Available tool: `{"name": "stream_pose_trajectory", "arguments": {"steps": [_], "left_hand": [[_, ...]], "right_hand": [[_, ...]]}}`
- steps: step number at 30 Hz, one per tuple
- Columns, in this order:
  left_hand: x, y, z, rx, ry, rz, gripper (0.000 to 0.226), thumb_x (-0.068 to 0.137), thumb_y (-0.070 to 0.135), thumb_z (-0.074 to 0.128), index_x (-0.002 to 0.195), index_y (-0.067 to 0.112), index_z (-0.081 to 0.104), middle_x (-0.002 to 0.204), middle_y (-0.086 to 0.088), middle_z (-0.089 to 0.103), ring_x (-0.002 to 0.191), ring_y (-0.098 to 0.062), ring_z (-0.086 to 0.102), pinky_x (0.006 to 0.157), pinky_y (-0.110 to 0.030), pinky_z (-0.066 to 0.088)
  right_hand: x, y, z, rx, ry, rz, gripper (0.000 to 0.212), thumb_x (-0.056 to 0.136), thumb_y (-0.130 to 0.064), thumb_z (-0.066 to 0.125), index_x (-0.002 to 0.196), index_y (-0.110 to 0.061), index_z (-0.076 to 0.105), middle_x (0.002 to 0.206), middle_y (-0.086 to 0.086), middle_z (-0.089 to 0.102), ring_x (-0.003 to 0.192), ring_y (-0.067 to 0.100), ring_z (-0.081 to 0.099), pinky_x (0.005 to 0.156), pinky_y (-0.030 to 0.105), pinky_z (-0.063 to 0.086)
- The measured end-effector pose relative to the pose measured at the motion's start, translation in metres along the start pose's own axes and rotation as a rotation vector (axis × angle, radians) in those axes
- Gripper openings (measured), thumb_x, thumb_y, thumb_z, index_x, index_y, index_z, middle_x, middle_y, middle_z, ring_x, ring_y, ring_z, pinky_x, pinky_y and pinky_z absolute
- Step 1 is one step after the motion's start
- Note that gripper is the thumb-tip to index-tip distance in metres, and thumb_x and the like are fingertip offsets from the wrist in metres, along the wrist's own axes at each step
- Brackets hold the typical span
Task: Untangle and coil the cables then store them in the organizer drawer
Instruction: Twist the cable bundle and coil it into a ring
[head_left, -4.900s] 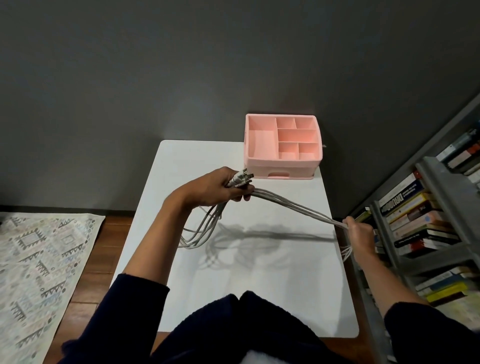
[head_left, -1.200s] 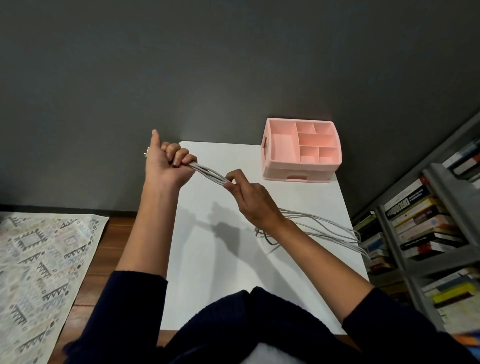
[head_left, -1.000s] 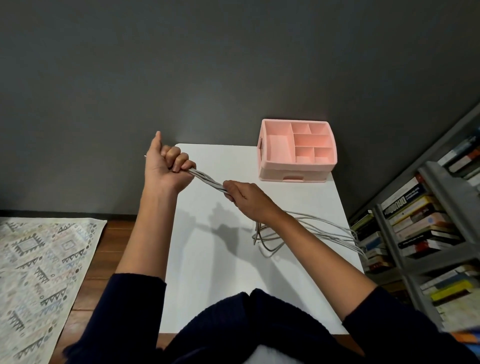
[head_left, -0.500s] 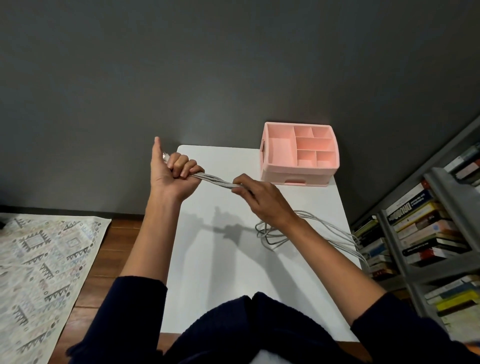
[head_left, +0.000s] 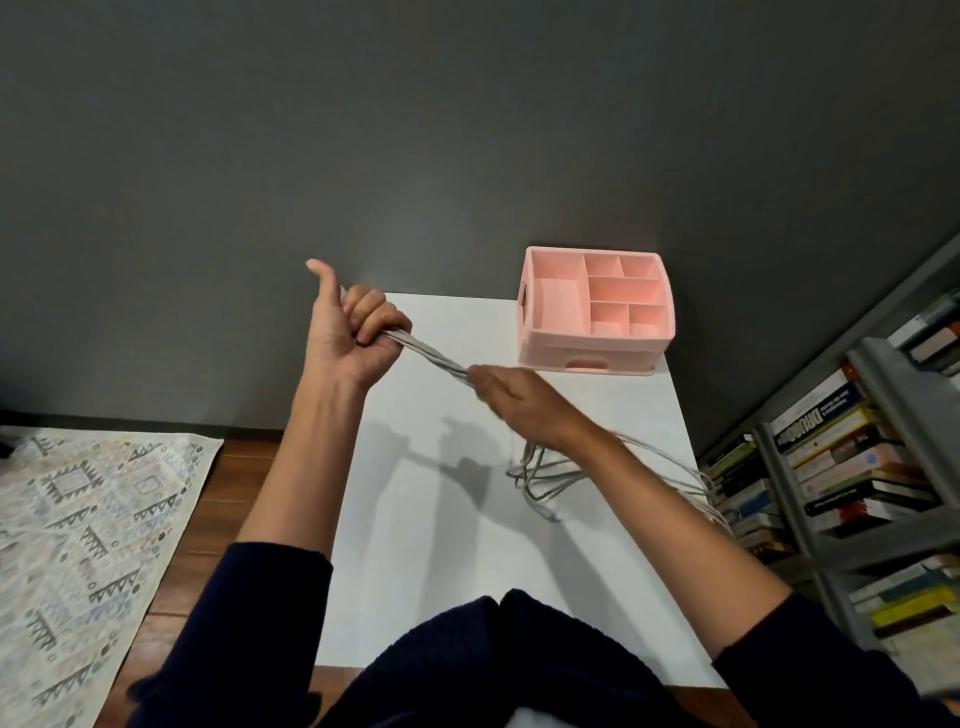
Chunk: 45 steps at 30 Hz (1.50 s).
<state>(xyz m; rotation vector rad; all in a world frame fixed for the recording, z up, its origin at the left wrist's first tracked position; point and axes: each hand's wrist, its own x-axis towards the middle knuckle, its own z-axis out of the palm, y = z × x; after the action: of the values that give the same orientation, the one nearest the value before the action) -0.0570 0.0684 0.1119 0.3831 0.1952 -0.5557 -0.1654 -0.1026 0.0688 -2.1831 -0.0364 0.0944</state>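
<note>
While the left hand (head_left: 349, 336) clenches the cables (head_left: 435, 358), the right hand (head_left: 511, 400) pinches them.

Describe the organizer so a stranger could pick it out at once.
Find the white table against the dark wall. At its far right corner stands the organizer, a pink box with open compartments on top and a drawer in front; nothing else there is pink.

Left hand (head_left: 347, 339) in thumb-up fist; right hand (head_left: 522, 402) forward, fingers pinched.
</note>
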Motion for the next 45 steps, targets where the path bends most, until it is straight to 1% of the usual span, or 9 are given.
{"name": "stream_pose_trajectory", "arguments": {"steps": [4, 9, 11, 16, 21, 26, 34, 37, 45], "left_hand": [[0.006, 0.001, 0.011, 0.173, 0.024, 0.020, 0.070, 0.089, 0.066, 0.043, 0.040, 0.018, 0.022, 0.035, 0.007, 0.016, 0.027, -0.009, 0.015, 0.034, -0.015, 0.016], [0.011, 0.002, 0.021, 0.181, -0.031, 0.062, 0.071, 0.091, 0.065, 0.038, 0.038, 0.019, 0.025, 0.035, 0.007, 0.016, 0.026, -0.009, 0.016, 0.031, -0.016, 0.015], [0.013, 0.006, 0.024, 0.162, -0.032, 0.087, 0.071, 0.091, 0.065, 0.038, 0.038, 0.019, 0.026, 0.034, 0.007, 0.016, 0.026, -0.009, 0.015, 0.030, -0.017, 0.015], [0.012, 0.020, 0.021, 0.056, 0.009, 0.169, 0.070, 0.092, 0.062, 0.041, 0.039, 0.019, 0.024, 0.035, 0.007, 0.016, 0.027, -0.008, 0.014, 0.031, -0.017, 0.015], [0.008, 0.034, 0.023, 0.066, 0.031, 0.249, 0.069, 0.092, 0.062, 0.041, 0.040, 0.019, 0.024, 0.037, 0.007, 0.015, 0.029, -0.008, 0.012, 0.032, -0.018, 0.014], [0.006, 0.034, 0.017, 0.162, -0.029, 0.271, 0.070, 0.093, 0.064, 0.033, 0.039, 0.020, 0.024, 0.035, 0.008, 0.015, 0.027, -0.009, 0.012, 0.031, -0.018, 0.010], [0.004, 0.027, -0.005, 0.041, -0.138, 0.268, 0.074, 0.096, 0.061, 0.029, 0.036, 0.018, 0.026, 0.034, 0.007, 0.015, 0.038, -0.011, 0.002, 0.031, -0.019, 0.009], [0.003, 0.030, -0.012, -0.009, -0.113, 0.301, 0.072, 0.096, 0.060, 0.032, 0.038, 0.018, 0.025, 0.034, 0.006, 0.016, 0.038, -0.011, 0.002, 0.030, -0.019, 0.010], [-0.003, 0.049, -0.020, 0.030, -0.064, 0.396, 0.071, 0.096, 0.061, 0.030, 0.038, 0.020, 0.024, 0.034, 0.008, 0.016, 0.037, -0.011, 0.003, 0.031, -0.019, 0.008]], "right_hand": [[-0.004, -0.008, 0.007, 0.477, -0.286, 0.210, 0.048, 0.098, -0.058, 0.029, 0.065, -0.023, 0.019, 0.054, -0.009, 0.016, 0.048, 0.012, 0.010, 0.043, 0.023, 0.010], [-0.006, -0.002, -0.013, 0.826, -0.531, 0.193, 0.034, 0.101, -0.037, 0.034, 0.071, -0.021, 0.030, 0.054, -0.010, 0.016, 0.042, 0.004, 0.009, 0.035, 0.013, 0.012], [-0.008, 0.001, -0.012, 0.767, -0.408, 0.165, 0.026, 0.104, -0.026, 0.037, 0.079, -0.019, 0.037, 0.056, -0.010, 0.024, 0.042, 0.002, 0.017, 0.036, 0.012, 0.018], [-0.014, 0.004, 0.002, 0.019, 0.214, -0.161, 0.013, 0.101, -0.020, 0.046, 0.106, -0.010, 0.053, 0.065, -0.017, 0.044, 0.059, -0.001, 0.046, 0.057, 0.014, 0.033], [-0.019, 0.014, 0.010, -0.036, 0.386, -0.177, 0.017, 0.103, -0.023, 0.038, 0.102, -0.011, 0.049, 0.056, -0.016, 0.043, 0.054, 0.008, 0.040, 0.055, 0.023, 0.030], [-0.006, 0.014, 0.008, 0.336, 0.088, 0.086, 0.036, 0.105, -0.033, 0.032, 0.070, -0.024, 0.036, 0.055, -0.015, 0.037, 0.052, 0.006, 0.029, 0.057, 0.023, 0.028], [-0.005, 0.028, -0.015, 1.110, -0.728, 0.437, 0.031, 0.096, -0.038, 0.033, 0.074, -0.019, 0.044, 0.052, -0.009, 0.016, 0.040, 0.006, 0.009, 0.034, 0.015, 0.011], [-0.011, 0.034, -0.014, 1.049, -0.627, 0.364, 0.022, 0.098, -0.029, 0.034, 0.093, -0.013, 0.049, 0.056, -0.010, 0.027, 0.040, 0.002, 0.016, 0.037, 0.012, 0.019], [-0.014, 0.042, -0.003, 0.370, -0.106, 0.253, 0.034, 0.103, -0.032, 0.037, 0.082, -0.016, 0.058, 0.061, -0.007, 0.037, 0.052, 0.006, 0.032, 0.050, 0.016, 0.030]]}}
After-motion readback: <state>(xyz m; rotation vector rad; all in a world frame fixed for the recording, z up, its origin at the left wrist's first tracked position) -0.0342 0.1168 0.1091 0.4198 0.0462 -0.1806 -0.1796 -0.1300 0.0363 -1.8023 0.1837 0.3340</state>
